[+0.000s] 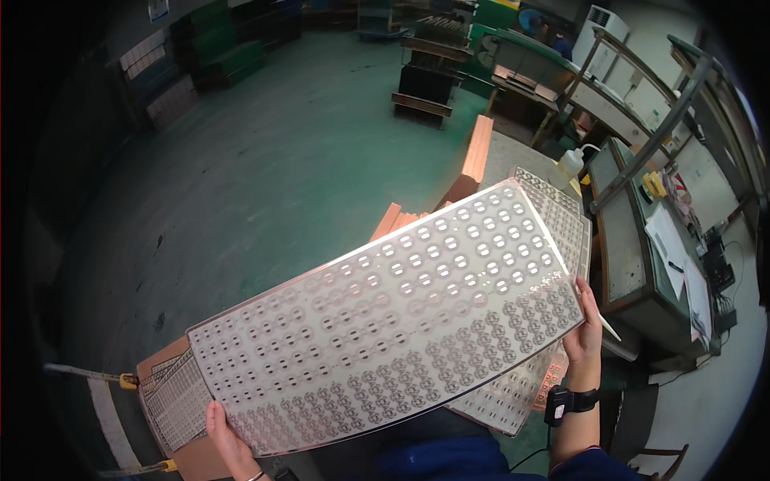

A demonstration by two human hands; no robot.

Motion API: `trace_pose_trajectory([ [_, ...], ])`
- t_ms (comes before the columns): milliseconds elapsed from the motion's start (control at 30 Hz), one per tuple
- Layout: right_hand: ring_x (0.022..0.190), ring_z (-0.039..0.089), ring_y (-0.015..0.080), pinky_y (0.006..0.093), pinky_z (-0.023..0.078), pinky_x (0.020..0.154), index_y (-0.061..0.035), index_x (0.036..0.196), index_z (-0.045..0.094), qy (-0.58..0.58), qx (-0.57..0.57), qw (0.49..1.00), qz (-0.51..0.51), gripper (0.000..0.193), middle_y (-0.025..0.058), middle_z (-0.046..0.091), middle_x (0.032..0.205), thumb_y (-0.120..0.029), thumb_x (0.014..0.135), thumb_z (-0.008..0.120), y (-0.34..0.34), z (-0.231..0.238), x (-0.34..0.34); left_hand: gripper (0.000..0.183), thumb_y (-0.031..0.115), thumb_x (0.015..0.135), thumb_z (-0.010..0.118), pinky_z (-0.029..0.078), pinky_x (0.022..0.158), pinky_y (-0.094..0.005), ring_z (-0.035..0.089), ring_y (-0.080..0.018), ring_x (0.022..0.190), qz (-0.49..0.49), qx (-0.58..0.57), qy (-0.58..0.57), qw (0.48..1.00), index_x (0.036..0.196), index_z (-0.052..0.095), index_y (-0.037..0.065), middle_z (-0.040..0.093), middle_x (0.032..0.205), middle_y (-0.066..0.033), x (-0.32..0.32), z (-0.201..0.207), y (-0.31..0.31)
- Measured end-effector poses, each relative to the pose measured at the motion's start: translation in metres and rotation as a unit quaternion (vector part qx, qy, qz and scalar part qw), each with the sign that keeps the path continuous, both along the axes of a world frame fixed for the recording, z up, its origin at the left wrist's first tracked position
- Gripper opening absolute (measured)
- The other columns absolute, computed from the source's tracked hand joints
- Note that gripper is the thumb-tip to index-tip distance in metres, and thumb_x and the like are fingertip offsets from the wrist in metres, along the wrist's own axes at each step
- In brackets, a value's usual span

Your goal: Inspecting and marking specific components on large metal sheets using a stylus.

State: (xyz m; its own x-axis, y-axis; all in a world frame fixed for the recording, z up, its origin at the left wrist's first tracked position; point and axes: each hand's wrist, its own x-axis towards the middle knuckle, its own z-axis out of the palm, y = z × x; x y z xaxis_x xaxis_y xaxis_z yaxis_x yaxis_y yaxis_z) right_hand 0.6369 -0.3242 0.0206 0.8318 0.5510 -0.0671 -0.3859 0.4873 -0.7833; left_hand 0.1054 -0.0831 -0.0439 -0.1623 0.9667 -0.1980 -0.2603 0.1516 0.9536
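A large pale circuit board panel, covered in rows of small round patterns, is held up tilted in front of me, its right end higher. My left hand grips the lower left edge, thumb on the face. My right hand is closed on the right edge; its other fingers are hidden behind the panel. Just beyond that hand a thin white pointed stick shows; whether I hold it, I cannot tell. Partly covered behind the panel are similar panels, and another panel shows beneath its lower edge.
More panels lie on cardboard at the lower left, beside a yellow-clamped rail. Copper-coloured edges rise behind the panel. At right are a squeeze bottle and a bench with papers. Racks stand far back.
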Motion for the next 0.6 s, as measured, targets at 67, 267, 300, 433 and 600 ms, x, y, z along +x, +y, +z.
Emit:
trace_pose_trajectory([
  [67,0.106,0.057,0.0247,0.0367,0.047,0.092,0.0011,0.126,0.044,-0.006,-0.002,1.000,0.003,0.035,0.0194,0.055,0.117,-0.013,0.094,0.046,0.004,0.005,-0.004,0.018,0.017,0.091,0.056,0.043,0.088,-0.0283,0.057,-0.0152,0.091,-0.018,0.000,0.006,1.000,0.103,0.058,0.004,0.061,0.105,-0.0064,-0.008,-0.003,-0.001],
  [267,0.099,0.060,0.0213,0.0323,0.048,0.090,0.0014,0.127,0.043,-0.031,-0.028,0.999,0.020,0.036,0.0166,0.061,0.107,-0.011,0.093,0.048,0.007,0.011,-0.005,0.030,0.021,0.092,0.054,0.044,0.086,-0.0311,0.056,-0.0174,0.097,-0.002,-0.032,0.048,0.998,0.111,0.053,-0.002,0.058,0.110,-0.0112,-0.009,0.007,-0.005],
  [300,0.090,0.062,0.0171,0.0288,0.050,0.081,0.0017,0.126,0.044,-0.026,-0.060,0.998,-0.003,0.036,0.0134,0.063,0.100,-0.012,0.093,0.049,0.009,0.015,-0.007,0.030,0.021,0.092,0.054,0.044,0.086,-0.0311,0.056,-0.0174,0.097,-0.004,-0.030,0.049,0.998,0.111,0.053,-0.002,0.058,0.110,-0.0112,-0.009,0.007,-0.004],
  [433,0.065,0.056,0.0073,0.0210,0.046,0.059,0.0013,0.121,0.051,-0.107,-0.132,0.983,0.072,0.033,0.0037,0.062,0.085,-0.016,0.093,0.051,-0.001,0.013,0.023,0.036,0.024,0.094,0.051,0.039,0.092,-0.0337,0.052,-0.0215,0.104,0.029,-0.032,0.061,0.997,0.116,0.051,-0.004,0.054,0.118,-0.0137,0.037,0.045,-0.017],
  [600,0.069,0.049,0.0028,0.0160,0.038,0.061,-0.0022,0.107,0.059,-0.273,-0.271,0.916,0.111,0.023,-0.0036,0.057,0.082,-0.018,0.091,0.058,0.005,0.012,0.033,0.033,0.015,0.092,0.052,0.034,0.097,-0.0350,0.048,-0.0242,0.108,0.109,-0.003,-0.032,0.994,0.117,0.051,-0.006,0.055,0.117,-0.0168,0.041,0.065,-0.019],
])
